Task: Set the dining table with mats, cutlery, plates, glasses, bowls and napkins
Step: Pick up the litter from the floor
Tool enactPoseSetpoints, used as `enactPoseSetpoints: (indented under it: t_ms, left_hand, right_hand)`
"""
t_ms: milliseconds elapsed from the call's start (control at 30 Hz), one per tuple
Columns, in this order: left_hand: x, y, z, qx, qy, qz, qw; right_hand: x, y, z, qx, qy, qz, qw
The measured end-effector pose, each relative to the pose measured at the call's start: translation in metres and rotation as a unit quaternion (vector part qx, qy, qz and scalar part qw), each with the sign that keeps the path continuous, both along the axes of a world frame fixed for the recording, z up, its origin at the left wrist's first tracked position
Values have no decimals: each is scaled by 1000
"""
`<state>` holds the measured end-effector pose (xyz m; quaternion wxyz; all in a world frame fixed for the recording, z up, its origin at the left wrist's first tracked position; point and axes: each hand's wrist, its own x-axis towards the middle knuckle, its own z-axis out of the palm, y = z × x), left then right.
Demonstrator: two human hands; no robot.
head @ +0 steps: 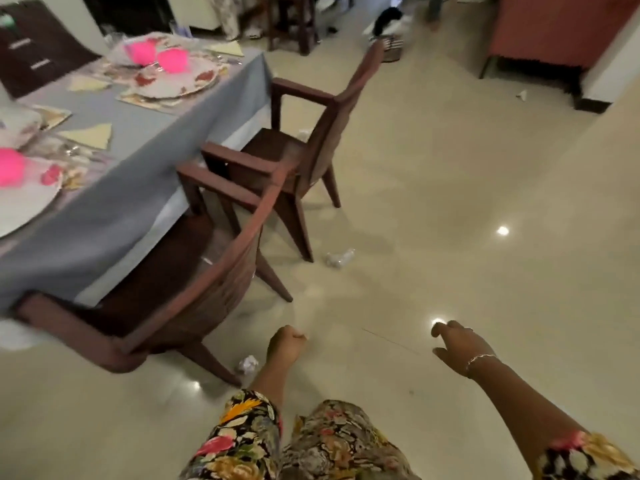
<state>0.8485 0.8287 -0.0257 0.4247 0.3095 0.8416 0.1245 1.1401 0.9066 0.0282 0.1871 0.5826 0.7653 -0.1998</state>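
Left hand (285, 342) is curled into an empty fist above the floor (450, 202); right hand (457, 344) hangs loosely spread, holding nothing. Table (156, 133), far left, carries plates (173, 81), pink bowls (173, 58) and napkins (91, 135).

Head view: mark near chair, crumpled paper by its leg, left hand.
near chair (214, 285), head view, backrest
crumpled paper (248, 364), head view, middle of wad
left hand (285, 344), head view, back of fist
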Motion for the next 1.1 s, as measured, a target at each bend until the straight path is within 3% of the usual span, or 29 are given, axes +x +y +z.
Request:
enactPoseSetpoints:
  t_ms: [267,500,633,800,1100]
  left_hand:
    - [-18,-11,-46,-46,29,104,993]
    - [-22,26,-73,-90,44,132,986]
    - [-38,47,-118,-92,55,158,982]
    - [-68,57,-228,-86,105,149,979]
    - [-144,26,-506,-115,170,208,956]
  right_hand:
    - [-82,93,-36,-56,60,160,984]
    - [-111,160,-82,-91,70,174,978]
    - [-138,182,-144,-106,89,171,975]
    - [-196,189,-266,-137,153,176,963]
    - [-258,183,-497,-117,266,222,931]
